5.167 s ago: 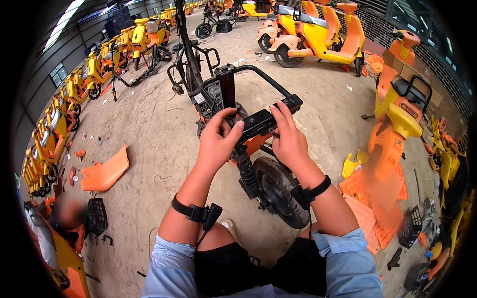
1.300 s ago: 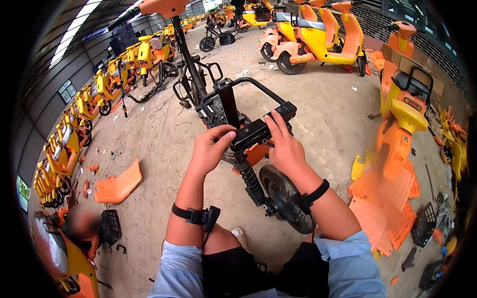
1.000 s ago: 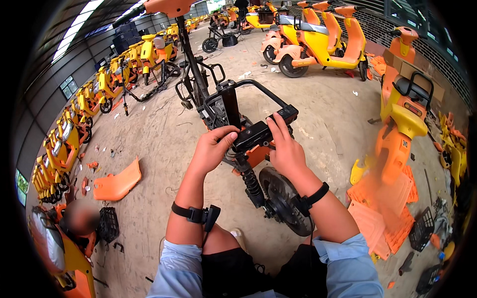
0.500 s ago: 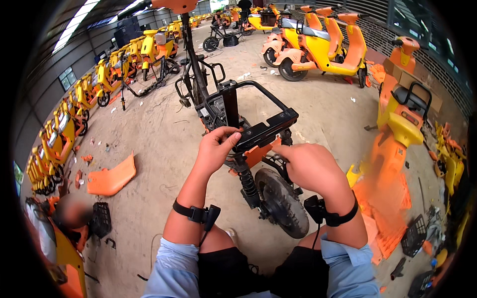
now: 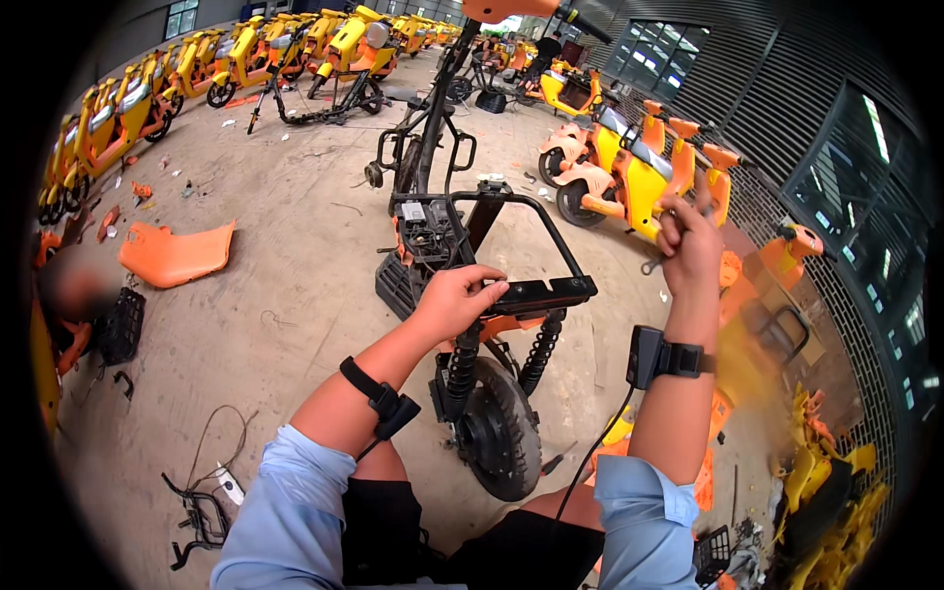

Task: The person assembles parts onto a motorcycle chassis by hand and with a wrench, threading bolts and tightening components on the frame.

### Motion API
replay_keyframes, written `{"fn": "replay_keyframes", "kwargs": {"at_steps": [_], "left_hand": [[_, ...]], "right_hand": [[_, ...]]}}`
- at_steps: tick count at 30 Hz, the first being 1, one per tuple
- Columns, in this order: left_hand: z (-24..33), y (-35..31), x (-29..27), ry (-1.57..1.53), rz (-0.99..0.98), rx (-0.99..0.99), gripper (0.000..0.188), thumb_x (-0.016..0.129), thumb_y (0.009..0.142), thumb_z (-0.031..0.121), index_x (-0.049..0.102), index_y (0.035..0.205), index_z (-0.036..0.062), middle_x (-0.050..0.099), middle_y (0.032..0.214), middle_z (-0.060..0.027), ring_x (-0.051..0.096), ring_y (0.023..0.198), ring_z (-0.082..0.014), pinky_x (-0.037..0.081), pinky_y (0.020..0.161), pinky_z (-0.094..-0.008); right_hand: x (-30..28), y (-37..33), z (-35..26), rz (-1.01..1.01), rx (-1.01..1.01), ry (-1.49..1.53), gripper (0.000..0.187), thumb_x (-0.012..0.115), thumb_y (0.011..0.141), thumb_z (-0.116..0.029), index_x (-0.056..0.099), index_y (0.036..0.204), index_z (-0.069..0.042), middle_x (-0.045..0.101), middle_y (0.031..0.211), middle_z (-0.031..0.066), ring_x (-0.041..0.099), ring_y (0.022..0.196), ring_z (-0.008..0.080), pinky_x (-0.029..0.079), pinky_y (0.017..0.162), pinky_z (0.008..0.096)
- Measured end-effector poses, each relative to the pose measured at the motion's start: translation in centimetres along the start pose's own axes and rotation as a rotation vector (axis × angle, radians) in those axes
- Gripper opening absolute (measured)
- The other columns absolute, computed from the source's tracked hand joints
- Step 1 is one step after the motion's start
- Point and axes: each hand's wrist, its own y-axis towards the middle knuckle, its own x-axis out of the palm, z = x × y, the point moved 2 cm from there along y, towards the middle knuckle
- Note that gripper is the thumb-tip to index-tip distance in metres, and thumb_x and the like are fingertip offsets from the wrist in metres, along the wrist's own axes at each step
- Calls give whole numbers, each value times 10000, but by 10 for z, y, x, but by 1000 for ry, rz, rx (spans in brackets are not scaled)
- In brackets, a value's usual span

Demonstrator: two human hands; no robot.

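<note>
A stripped black scooter frame [image 5: 433, 221] stands in front of me, its rear wheel [image 5: 501, 438] between my knees. My left hand [image 5: 454, 300] grips the left end of the flat black rear rack [image 5: 551, 290] above the two shock springs. My right hand [image 5: 688, 241] is raised to the right of the rack, clear of the scooter, with its fingers pinched shut; I see nothing in them. A small wrench [image 5: 651, 265] shows just left of that wrist, and I cannot tell if it lies on the floor. Both wrists wear black strapped devices.
An orange body panel [image 5: 175, 254] lies on the concrete floor to the left, near a black basket [image 5: 123, 324]. Loose cables [image 5: 202, 501] lie by my left knee. Yellow-orange scooters [image 5: 629, 177] stand at the right, more in a row [image 5: 98, 128] at far left. Orange scrap parts [image 5: 826, 472] pile up at lower right.
My right hand has let go of the rack and swung up and out to the right. My left hand has stayed on the rack. My view has turned to the right.
</note>
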Motion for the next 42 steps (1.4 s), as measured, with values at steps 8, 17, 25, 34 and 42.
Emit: {"fn": "replay_keyframes", "kwargs": {"at_steps": [8, 17, 25, 34, 42], "left_hand": [[0, -4, -3, 19, -8, -13, 264, 730, 981, 274, 764, 1113, 48, 530, 599, -9, 466, 549, -84, 411, 541, -293], [0, 10, -14, 15, -152, -25, 235, 692, 1016, 222, 741, 1134, 25, 718, 888, -19, 623, 797, -95, 529, 746, -304], [4, 26, -14, -128, -302, -157, 240, 709, 998, 173, 755, 1134, -20, 752, 1027, -36, 658, 951, -123, 529, 878, -307], [19, 14, -10, -4, -161, -205, 318, 800, 941, 216, 731, 1180, 17, 459, 720, 84, 421, 672, -49, 366, 608, -257], [12, 16, -3, -117, -77, -219, 249, 857, 880, 168, 768, 1054, 13, 556, 701, 75, 472, 641, -37, 375, 577, -239]], "right_hand": [[-173, -66, 103, 808, 240, 334, 439, 478, 947, -20, 533, 1379, -74, 635, 968, 50, 370, 561, 95, 285, 468, 258], [-29, -136, 161, 85, -216, -923, 425, 552, 957, 34, 577, 1372, -52, 644, 1287, 136, 680, 968, 222, 549, 709, 312], [26, -145, 164, -262, -211, -1150, 912, 676, 776, 39, 357, 1604, -168, 353, 1666, 115, 727, 926, 382, 600, 721, 441], [25, -147, 169, -251, -179, -1117, 880, 688, 762, 49, 388, 1567, -140, 333, 1671, 115, 725, 951, 397, 606, 711, 452], [26, -148, 171, -230, -216, -1115, 887, 681, 756, 50, 390, 1572, -139, 354, 1657, 108, 714, 965, 387, 604, 702, 448]]}}
